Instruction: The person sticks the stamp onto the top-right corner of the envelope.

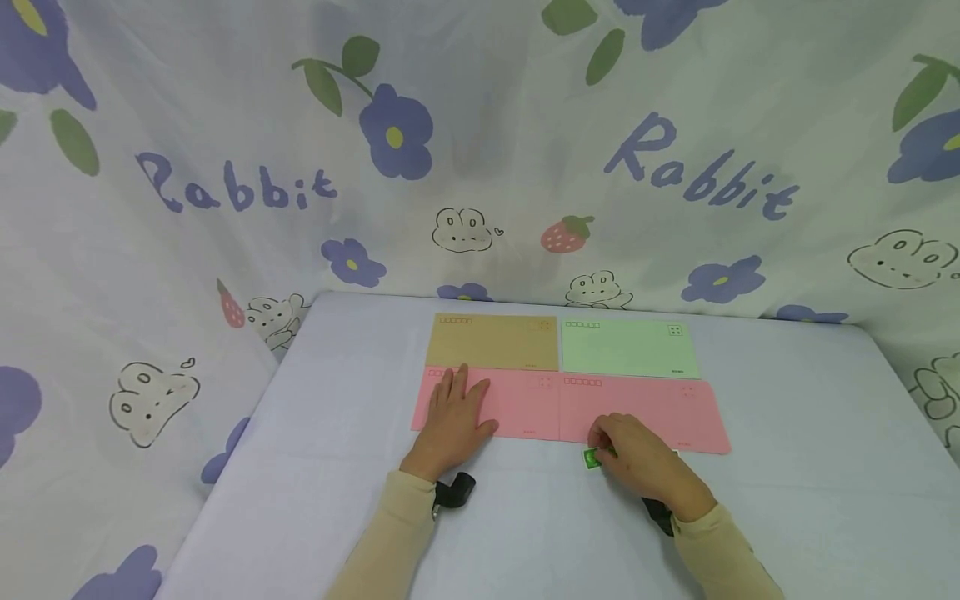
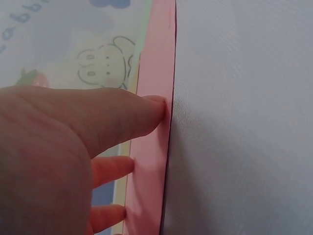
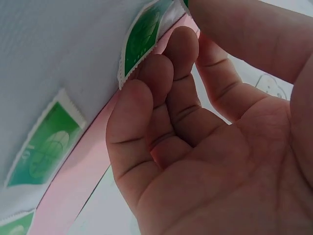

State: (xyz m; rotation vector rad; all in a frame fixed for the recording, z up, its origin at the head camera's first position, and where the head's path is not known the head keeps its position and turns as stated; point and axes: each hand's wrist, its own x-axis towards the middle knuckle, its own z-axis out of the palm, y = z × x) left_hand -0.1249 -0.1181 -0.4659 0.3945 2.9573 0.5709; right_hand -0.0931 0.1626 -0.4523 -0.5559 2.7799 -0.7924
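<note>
My left hand rests palm down on the lower left pink envelope, fingers spread and straight. Its thumb presses near the envelope's front edge in the left wrist view. At the front edge of the lower right pink envelope, my right hand is bent over, thumb and index finger pinching a green stamp with a white border. In the right wrist view, more green stamps lie in a row below the envelope, one beside the curled fingers and another farther along.
A brown envelope and a light green envelope lie behind the pink ones, each with printed boxes. The table has a white cloth. Behind it hangs a curtain printed with flowers and rabbits.
</note>
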